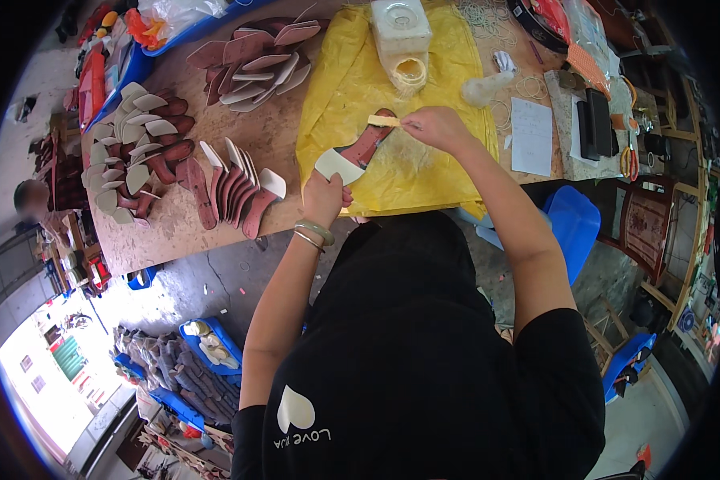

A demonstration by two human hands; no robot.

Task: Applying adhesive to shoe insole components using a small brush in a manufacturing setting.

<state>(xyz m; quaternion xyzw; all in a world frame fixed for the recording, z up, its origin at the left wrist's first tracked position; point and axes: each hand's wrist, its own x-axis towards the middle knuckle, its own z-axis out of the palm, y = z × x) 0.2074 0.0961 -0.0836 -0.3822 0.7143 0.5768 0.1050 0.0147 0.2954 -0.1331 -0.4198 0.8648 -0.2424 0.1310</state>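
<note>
- Clamping an insole point(366, 150) by its white end in the left hand point(326, 197)
- Pinching a brush point(382, 121) in the right hand point(438, 128), over the red end
- Above a yellow sheet point(324, 88)

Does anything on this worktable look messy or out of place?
The sole pile at the back lies splayed at odd angles, unlike the neat row of soles, and the yellow sheet under the held sole is wrinkled.
</note>
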